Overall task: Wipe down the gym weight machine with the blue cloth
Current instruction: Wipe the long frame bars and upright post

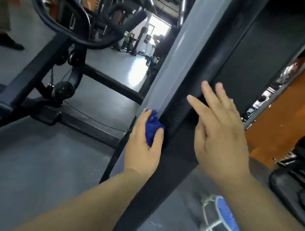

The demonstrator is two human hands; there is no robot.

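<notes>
Mid-wipe on the weight machine (178, 63) post, centre of frame; wiped and unwiped parts look alike, probably much left above. Right of centre, reaching with the right hand (220, 133), fingers straight, spread, holding nothing. Lower centre, pressing with the left hand (143, 143), fingers curled round the bunched blue cloth (152, 127), against the post's grey edge.

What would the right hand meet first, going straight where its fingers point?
Probably the machine's black upright, just beyond the right hand; depth is unclear, so the fingers may touch it already.
</notes>
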